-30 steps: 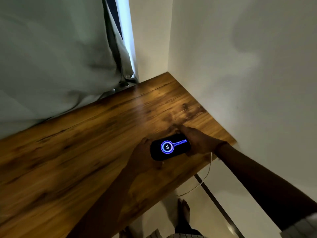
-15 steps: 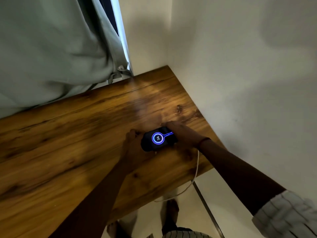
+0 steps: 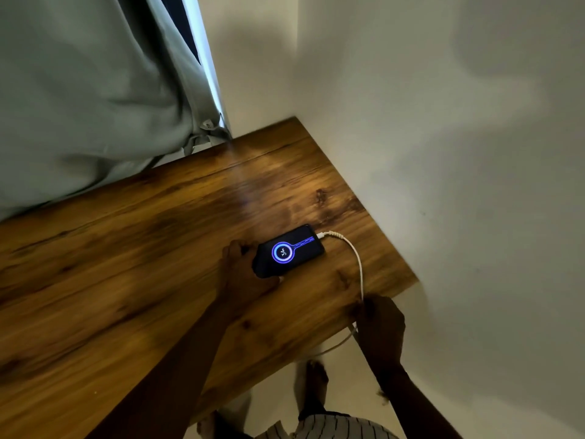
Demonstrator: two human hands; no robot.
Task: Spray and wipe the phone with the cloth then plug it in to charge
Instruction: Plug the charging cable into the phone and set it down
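Fingers (image 3: 243, 248) grip plugged-in phone (image 3: 289, 252); right hand (image 3: 380, 324) on cable (image 3: 359, 267).

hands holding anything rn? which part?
Left hand grips the phone by its near end, opposite the plugged-in connector. Right hand pinches the white charging cable where it crosses the table edge.

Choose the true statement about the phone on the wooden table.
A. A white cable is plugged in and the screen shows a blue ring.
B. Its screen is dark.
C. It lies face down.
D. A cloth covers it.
A: the white cable enters the end of the phone, whose screen glows with a blue ring.
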